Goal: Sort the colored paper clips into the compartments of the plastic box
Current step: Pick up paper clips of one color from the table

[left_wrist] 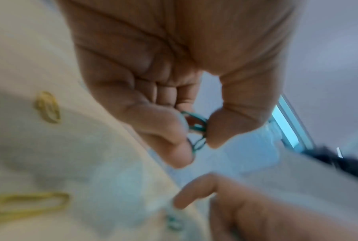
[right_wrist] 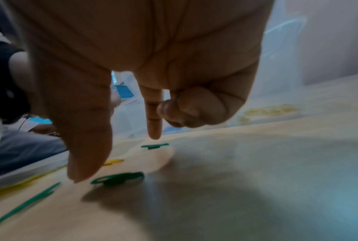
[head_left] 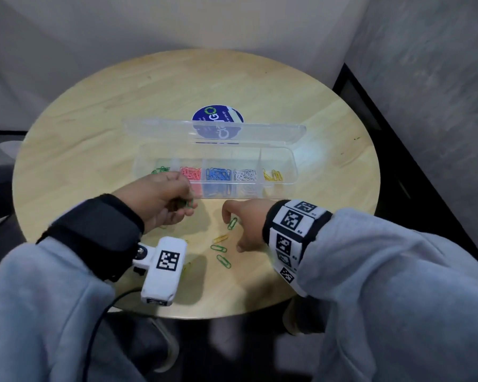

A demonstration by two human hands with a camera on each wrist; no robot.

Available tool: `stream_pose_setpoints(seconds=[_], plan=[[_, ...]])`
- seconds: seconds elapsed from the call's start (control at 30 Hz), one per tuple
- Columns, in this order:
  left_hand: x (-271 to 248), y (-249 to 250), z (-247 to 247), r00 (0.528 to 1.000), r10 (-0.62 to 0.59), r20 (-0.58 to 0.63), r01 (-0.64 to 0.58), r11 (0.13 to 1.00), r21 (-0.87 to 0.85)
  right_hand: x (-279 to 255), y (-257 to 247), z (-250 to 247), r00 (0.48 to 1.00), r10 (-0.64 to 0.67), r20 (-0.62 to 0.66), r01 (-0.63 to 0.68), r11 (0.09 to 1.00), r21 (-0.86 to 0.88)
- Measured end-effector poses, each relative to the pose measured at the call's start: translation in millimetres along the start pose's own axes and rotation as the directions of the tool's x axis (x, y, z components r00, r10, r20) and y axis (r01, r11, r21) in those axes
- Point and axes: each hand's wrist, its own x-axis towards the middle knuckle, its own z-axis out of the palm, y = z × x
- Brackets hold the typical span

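Observation:
A clear plastic box [head_left: 293, 161] lies open on the table, its lid tipped back. From left to right its compartments hold green [head_left: 160, 170], red [head_left: 190, 173], blue [head_left: 218, 174], white [head_left: 244, 175] and yellow clips [head_left: 272, 175]. My left hand [head_left: 191, 205] [left_wrist: 198, 138] pinches green clips [left_wrist: 196, 128] between thumb and fingers, just in front of the box. My right hand [head_left: 232, 232] [right_wrist: 116, 156] holds nothing. Its thumb and index finger are spread downward, and the index tip sits just over a loose green clip [head_left: 232, 223] [right_wrist: 154, 146]. A yellow clip [head_left: 220, 238] and two more green clips [head_left: 218, 248] [head_left: 223, 261] lie beside the thumb.
The round wooden table [head_left: 94, 128] stands in a corner between pale walls. A blue round sticker [head_left: 218, 117] lies behind the box lid. More yellow clips [left_wrist: 48, 107] [left_wrist: 27, 202] lie under my left wrist, near the front edge of the table.

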Motion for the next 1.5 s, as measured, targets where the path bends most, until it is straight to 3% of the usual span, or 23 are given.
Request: stream_pose_setpoints(seconds=[0.1, 0.27, 0.37, 0.43, 0.47, 0.53, 0.6, 0.7, 0.87, 1.07, 1.27, 1.5], plan=[[-3.5, 3.4, -0.2, 1.0, 0.01, 0.029, -0.003, 0.973, -0.232, 0.7, -1.2, -0.5, 1.0, 0.001, 0.002, -0.001, 0.999, 0.032], [0.1, -1.0, 0.8, 0.998, -0.049, 0.027, 0.055, 0.951, -0.306, -2.7, 3.1, -2.0, 1.0, 0.013, -0.023, -0.012, 0.999, 0.031], [4.8, -3.8, 9.3, 0.996, -0.079, 0.044, 0.085, 0.983, -0.165, -2.2, 8.6, -1.6, 1.0, 0.02, -0.02, -0.021, 0.999, -0.039], [8.9, -8.1, 16.0, 0.997, -0.07, 0.038, 0.065, 0.992, 0.112, -1.7, 11.6, -0.1, 1.0, 0.02, -0.012, -0.02, 0.998, -0.061], [10.2, -10.1, 18.5, 0.998, -0.049, 0.041, 0.034, 0.952, 0.303, -1.7, 12.7, 0.4, 1.0, 0.016, -0.011, -0.016, 0.998, -0.055], [10.4, -15.3, 22.5, 0.997, 0.006, 0.073, -0.051, 0.776, 0.629, -1.9, 14.2, 0.1, 1.0, 0.001, -0.017, -0.001, 1.0, -0.023], [7.3, -21.5, 26.3, 0.997, 0.019, 0.077, -0.073, 0.598, 0.798, -0.5, 14.5, -1.4, 0.999, -0.026, -0.029, 0.026, 1.0, -0.007], [1.9, -27.9, 34.5, 0.998, 0.019, 0.056, -0.059, 0.378, 0.924, 2.6, 13.3, -4.1, 0.998, -0.055, -0.034, 0.054, 0.998, -0.029], [0.8, -31.6, 40.1, 0.993, 0.02, 0.116, -0.117, 0.202, 0.972, 1.9, 10.0, -3.0, 0.997, -0.041, -0.064, 0.041, 0.999, -0.006], [2.3, -30.5, 45.1, 0.985, 0.037, 0.168, -0.172, 0.144, 0.975, 5.7, 8.3, -4.1, 0.998, -0.054, -0.026, 0.054, 0.998, -0.015], [1.8, -34.5, 43.0, 0.986, 0.04, 0.16, -0.165, 0.175, 0.971, 4.9, 7.6, -4.5, 0.997, -0.07, -0.037, 0.068, 0.996, -0.053], [1.3, -35.2, 46.0, 0.98, 0.018, 0.196, -0.196, 0.201, 0.96, 4.8, 2.0, -5.1, 1.0, 0.011, -0.019, -0.012, 0.999, -0.051]])
